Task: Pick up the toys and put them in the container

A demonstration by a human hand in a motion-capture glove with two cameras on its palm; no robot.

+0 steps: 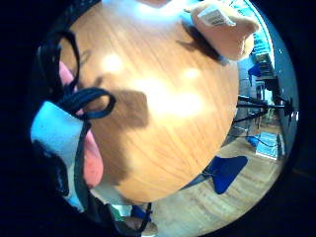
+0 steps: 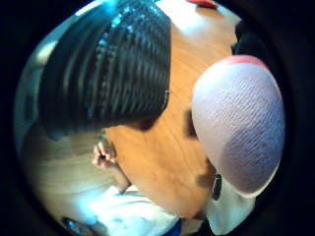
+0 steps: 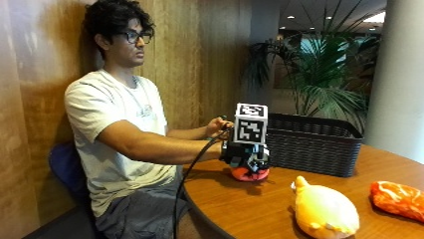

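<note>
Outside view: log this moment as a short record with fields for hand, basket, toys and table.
hand: gloved right hand on a small orange-red toy that sits on the table
basket: dark woven basket, on the table right behind the hand
loose toys: yellow plush toy lying on the table near its front edge; orange toy beside it
table: round wooden table
in basket: cannot tell
</note>
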